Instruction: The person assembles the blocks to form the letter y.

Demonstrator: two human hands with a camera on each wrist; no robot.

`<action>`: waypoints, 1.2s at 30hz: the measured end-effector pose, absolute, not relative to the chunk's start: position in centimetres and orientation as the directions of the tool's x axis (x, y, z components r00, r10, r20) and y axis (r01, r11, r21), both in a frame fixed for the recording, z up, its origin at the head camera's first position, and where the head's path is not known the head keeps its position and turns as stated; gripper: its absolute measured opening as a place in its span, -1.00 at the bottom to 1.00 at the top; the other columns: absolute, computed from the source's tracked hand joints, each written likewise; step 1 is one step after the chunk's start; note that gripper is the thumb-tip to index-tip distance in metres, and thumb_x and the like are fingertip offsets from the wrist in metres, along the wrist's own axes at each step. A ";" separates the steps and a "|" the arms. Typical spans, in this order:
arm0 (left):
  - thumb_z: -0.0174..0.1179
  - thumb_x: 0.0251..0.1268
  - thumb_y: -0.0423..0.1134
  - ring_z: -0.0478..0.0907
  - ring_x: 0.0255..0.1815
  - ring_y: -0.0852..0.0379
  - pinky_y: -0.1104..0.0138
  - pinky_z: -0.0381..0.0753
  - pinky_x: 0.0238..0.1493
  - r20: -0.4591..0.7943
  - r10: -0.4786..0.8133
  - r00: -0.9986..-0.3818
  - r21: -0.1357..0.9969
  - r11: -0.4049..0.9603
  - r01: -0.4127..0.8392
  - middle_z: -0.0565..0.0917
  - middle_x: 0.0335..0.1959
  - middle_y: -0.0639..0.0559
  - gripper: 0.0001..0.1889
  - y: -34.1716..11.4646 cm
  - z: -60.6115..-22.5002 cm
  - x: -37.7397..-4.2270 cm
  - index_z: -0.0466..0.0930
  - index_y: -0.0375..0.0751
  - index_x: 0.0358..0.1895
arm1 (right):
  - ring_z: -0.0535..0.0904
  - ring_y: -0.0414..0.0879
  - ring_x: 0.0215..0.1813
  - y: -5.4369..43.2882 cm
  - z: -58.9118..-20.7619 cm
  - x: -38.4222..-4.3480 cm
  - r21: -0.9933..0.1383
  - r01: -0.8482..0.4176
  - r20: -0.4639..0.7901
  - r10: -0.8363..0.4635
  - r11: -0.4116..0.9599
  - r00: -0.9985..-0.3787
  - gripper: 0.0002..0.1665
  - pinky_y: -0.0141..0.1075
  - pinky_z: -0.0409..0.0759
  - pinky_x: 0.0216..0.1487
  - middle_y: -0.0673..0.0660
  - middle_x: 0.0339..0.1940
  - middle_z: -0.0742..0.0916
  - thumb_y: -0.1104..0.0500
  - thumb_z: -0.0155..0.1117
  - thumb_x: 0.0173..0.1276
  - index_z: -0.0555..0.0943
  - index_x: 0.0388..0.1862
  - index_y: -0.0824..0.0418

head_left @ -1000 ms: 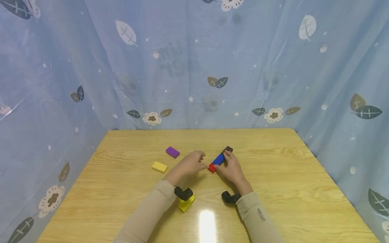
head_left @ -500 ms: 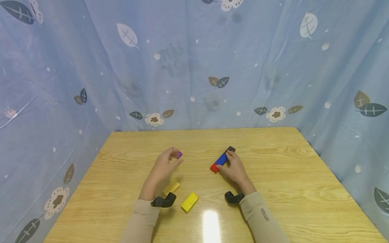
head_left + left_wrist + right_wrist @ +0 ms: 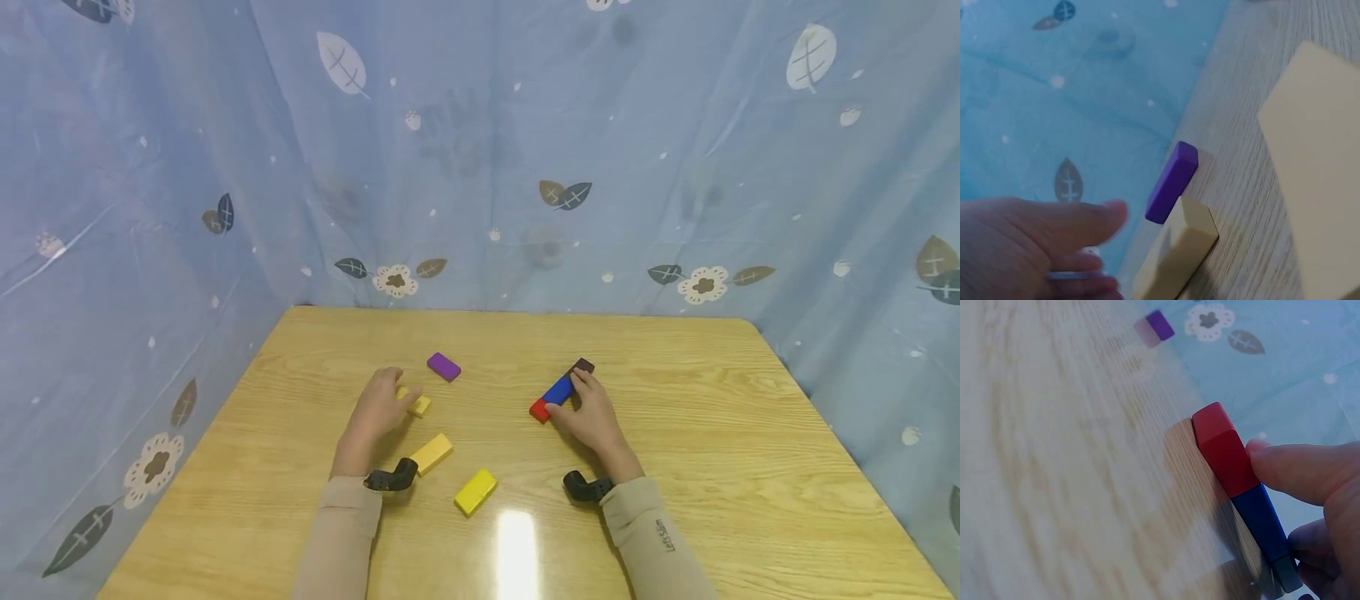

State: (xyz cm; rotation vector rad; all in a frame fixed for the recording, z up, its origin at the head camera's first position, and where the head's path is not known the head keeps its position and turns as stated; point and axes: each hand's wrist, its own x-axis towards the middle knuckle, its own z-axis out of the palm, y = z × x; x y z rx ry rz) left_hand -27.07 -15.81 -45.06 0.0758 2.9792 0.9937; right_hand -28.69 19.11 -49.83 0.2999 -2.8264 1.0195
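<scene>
My left hand [image 3: 377, 406] hovers at a pale yellow block [image 3: 418, 407], its fingertips overlapping the block in the head view. In the left wrist view, a gap shows between the thumb [image 3: 1085, 222] and that block [image 3: 1182, 240]. Just beyond it lies a purple block [image 3: 444, 367]. My right hand [image 3: 594, 415] touches a slanting row of blocks joined end to end: red [image 3: 539, 411], blue [image 3: 558, 392] and a dark one [image 3: 584, 366]. Its thumb rests against the red block [image 3: 1225, 453] and its bent fingers lie beside the blue block [image 3: 1260, 519] and the dark end.
A second pale yellow block [image 3: 433, 454] lies beside the left wrist, partly behind its black wrist camera [image 3: 393, 477]. A brighter yellow block [image 3: 476, 492] sits nearer the front of the wooden table [image 3: 660, 350]. A blue patterned curtain [image 3: 465, 225] surrounds the back and sides.
My left hand has gone from beside the red block, past the purple block, to the pale yellow block on the left. My right hand stays at the row. The head view has shifted slightly.
</scene>
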 end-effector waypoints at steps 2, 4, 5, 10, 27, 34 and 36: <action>0.16 0.31 -0.09 0.37 0.22 -0.30 -0.07 0.40 0.22 -0.021 0.038 -0.999 0.592 0.806 0.019 0.39 0.20 -0.40 -0.34 -15.9 -45.4 -27.3 0.23 -0.54 0.29 | 0.12 0.32 0.45 19.2 -49.7 -28.7 -0.613 -0.226 0.176 -0.147 0.757 -0.973 -0.04 0.13 0.14 0.42 0.40 0.43 0.28 -0.06 0.34 0.22 0.21 0.36 0.53; 0.19 0.28 -0.06 0.34 0.24 -0.32 -0.08 0.37 0.25 -0.056 0.036 -0.998 0.591 0.807 -0.004 0.38 0.21 -0.42 -0.30 -16.0 -45.8 -27.5 0.23 -0.55 0.29 | 0.11 0.33 0.45 19.2 -49.7 -28.8 -0.608 -0.229 0.174 -0.154 0.760 -0.973 -0.03 0.13 0.14 0.41 0.41 0.43 0.27 -0.07 0.33 0.22 0.21 0.36 0.54; 0.19 0.27 -0.04 0.32 0.26 -0.33 -0.08 0.35 0.26 -0.070 0.040 -0.997 0.588 0.809 -0.009 0.37 0.22 -0.43 -0.28 -15.9 -46.0 -27.6 0.22 -0.55 0.29 | 0.11 0.33 0.45 19.2 -49.7 -28.8 -0.611 -0.228 0.172 -0.154 0.758 -0.973 -0.03 0.13 0.15 0.41 0.41 0.43 0.27 -0.07 0.34 0.22 0.21 0.36 0.53; 0.25 0.17 0.06 0.24 0.30 -0.35 -0.11 0.31 0.29 -0.112 0.053 -0.992 0.581 0.814 -0.022 0.28 0.25 -0.46 -0.15 -15.7 -46.2 -27.8 0.17 -0.54 0.32 | 0.12 0.35 0.43 19.4 -49.5 -28.8 -0.609 -0.235 0.191 -0.148 0.757 -0.970 -0.03 0.15 0.17 0.39 0.42 0.42 0.27 -0.07 0.34 0.22 0.21 0.35 0.54; 0.36 0.08 -0.05 0.26 0.15 -0.25 -0.04 0.41 0.15 -0.120 0.004 -0.993 0.574 0.816 -0.066 0.30 0.09 -0.36 -0.22 -15.3 -46.4 -27.5 0.21 -0.54 0.20 | 0.11 0.31 0.45 19.3 -49.5 -28.7 -0.634 -0.223 0.173 -0.146 0.740 -0.974 -0.03 0.13 0.15 0.41 0.39 0.43 0.28 -0.06 0.36 0.19 0.22 0.36 0.52; 0.35 0.07 -0.09 0.30 0.06 -0.21 0.00 0.45 0.07 -0.101 0.021 -0.995 0.565 0.824 -0.040 0.34 0.00 -0.32 -0.27 -15.2 -46.5 -27.5 0.24 -0.53 0.14 | 0.11 0.32 0.45 19.3 -49.5 -28.7 -0.630 -0.224 0.172 -0.148 0.744 -0.974 -0.03 0.13 0.15 0.41 0.39 0.43 0.27 -0.06 0.36 0.20 0.22 0.36 0.52; 0.35 0.07 -0.10 0.31 0.04 -0.18 0.01 0.46 0.05 -0.100 0.025 -0.995 0.568 0.822 -0.036 0.35 -0.02 -0.30 -0.28 -15.1 -46.5 -27.5 0.25 -0.53 0.15 | 0.11 0.32 0.45 19.3 -49.6 -28.7 -0.630 -0.223 0.172 -0.145 0.744 -0.974 -0.03 0.13 0.15 0.42 0.39 0.43 0.27 -0.06 0.36 0.20 0.22 0.36 0.51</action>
